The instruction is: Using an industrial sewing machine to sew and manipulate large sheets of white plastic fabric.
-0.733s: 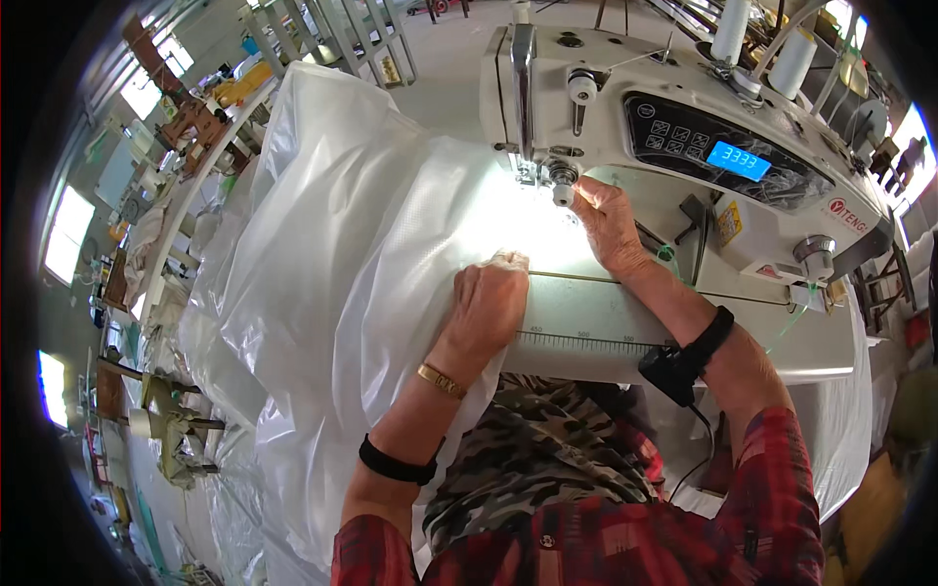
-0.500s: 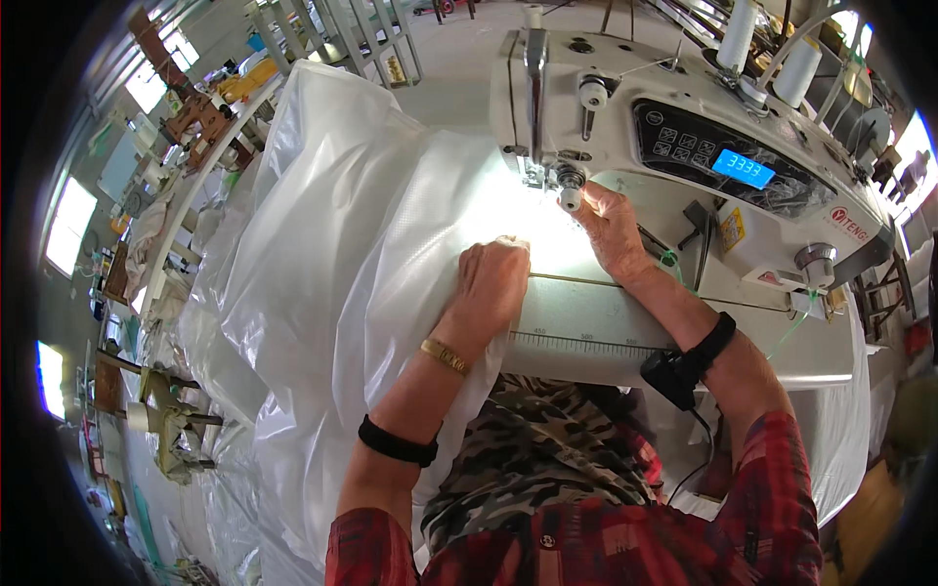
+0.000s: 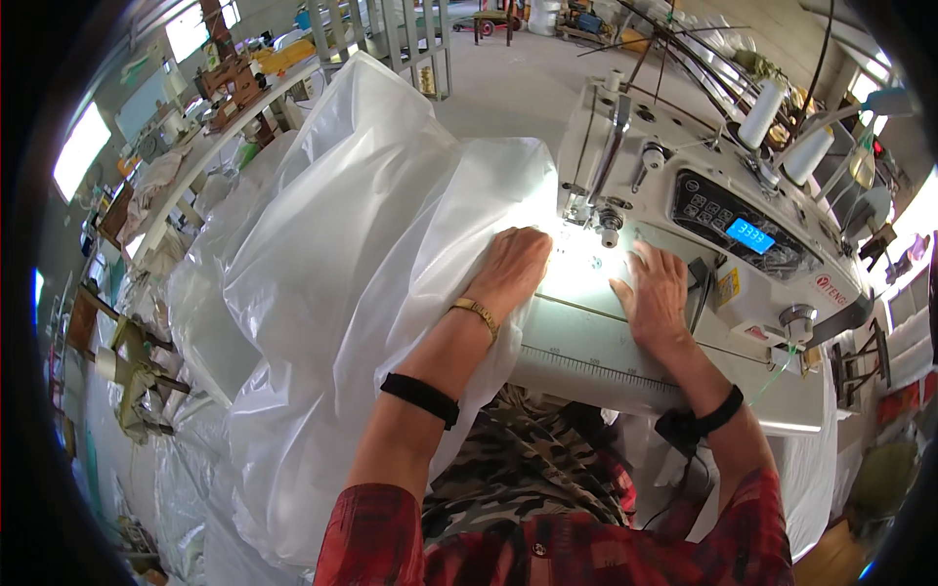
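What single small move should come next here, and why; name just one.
Probably ease the white translucent sheet a little further toward the needle area of the sewing machine. The left hand lies flat on the sheet's edge beside the lit bed, the right hand flat on the other side, and most of the sheet is bunched to the left.

I am pressing my left hand (image 3: 513, 269) and right hand (image 3: 655, 293) flat on see-through plastic (image 3: 342, 293) by the sewing machine (image 3: 703, 215), mid-frame.

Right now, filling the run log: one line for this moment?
left hand flat on plastic sheet | right hand flat on machine bed | needle between
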Demonstrator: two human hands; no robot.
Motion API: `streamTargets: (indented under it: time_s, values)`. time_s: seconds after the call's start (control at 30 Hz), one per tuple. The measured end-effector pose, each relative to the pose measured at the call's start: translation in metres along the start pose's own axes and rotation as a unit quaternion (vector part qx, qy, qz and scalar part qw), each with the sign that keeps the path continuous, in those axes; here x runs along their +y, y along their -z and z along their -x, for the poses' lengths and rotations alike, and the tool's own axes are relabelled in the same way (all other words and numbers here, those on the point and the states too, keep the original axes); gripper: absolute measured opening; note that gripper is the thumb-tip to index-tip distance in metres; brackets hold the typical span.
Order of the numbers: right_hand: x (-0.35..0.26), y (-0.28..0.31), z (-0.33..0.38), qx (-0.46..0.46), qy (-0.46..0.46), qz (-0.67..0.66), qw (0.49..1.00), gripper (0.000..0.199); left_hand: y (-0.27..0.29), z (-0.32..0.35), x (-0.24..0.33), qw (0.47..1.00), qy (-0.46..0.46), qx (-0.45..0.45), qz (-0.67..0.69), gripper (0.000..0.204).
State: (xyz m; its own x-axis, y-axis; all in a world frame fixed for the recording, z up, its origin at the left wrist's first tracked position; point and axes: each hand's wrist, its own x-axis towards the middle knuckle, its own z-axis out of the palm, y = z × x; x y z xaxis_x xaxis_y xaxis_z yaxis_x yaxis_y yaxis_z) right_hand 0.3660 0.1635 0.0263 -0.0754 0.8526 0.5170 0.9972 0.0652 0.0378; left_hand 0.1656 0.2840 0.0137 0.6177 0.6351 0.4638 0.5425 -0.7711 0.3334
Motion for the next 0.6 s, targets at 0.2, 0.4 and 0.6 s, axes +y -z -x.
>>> streamTargets:
  time_s: [0.2, 0.4, 0.6]
  values:
    - [0.008, 0.006, 0.026, 0.017, -0.046, 0.089, 0.995, 0.045, -0.017, -0.004, -0.022, 0.993, 0.02, 0.115, -0.035, 0.008]
    - [0.016, 0.0, 0.038, -0.003, -0.089, 0.055, 0.995, 0.039, -0.004, 0.005, -0.033, 0.988, 0.107, 0.081, -0.073, 0.015]
    - [-0.003, 0.022, 0.037, -0.096, 0.018, 0.008, 0.995, 0.016, 0.013, 0.031, -0.018, 0.986, 0.1, 0.11, -0.069, 0.011]
